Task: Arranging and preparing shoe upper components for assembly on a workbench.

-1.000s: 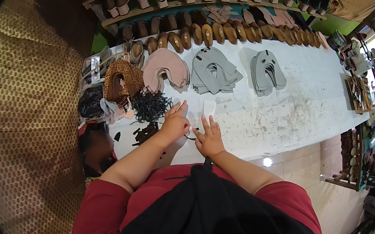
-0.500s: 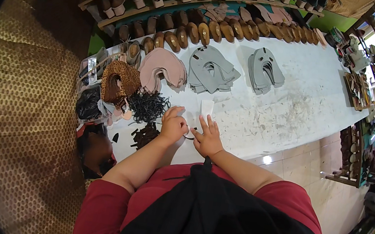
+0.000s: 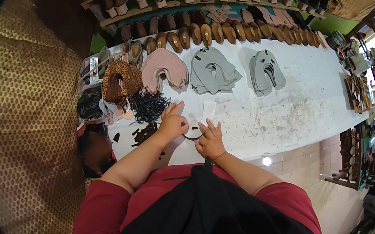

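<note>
My left hand [image 3: 172,125] is at the near side of the white table, thumb and forefinger pinched together at one end of a thin dark curved strip [image 3: 190,138]. The strip bows toward me and reaches my right hand [image 3: 212,142], which has its fingers spread low over the tabletop. Whether the right thumb touches the strip is hard to see. Between the hands lies a small dark tab [image 3: 195,128]. A narrow white strip [image 3: 208,110] rests just beyond my right fingertips. Left of my left hand are a tangle of black strips [image 3: 149,107] and a pile of short dark-brown pieces [image 3: 144,134].
Stacks of U-shaped pieces in pink [image 3: 165,68], grey [image 3: 214,71] and grey again [image 3: 267,73] lie beyond my hands, with a leopard-print stack [image 3: 122,82] at left. Wooden shoe lasts [image 3: 205,35] line the far edge. A shoe rack [image 3: 353,153] stands right.
My hands have drawn slightly apart, the right moving a little right and nearer me. More of the dark strip and the small tab now shows between them.
</note>
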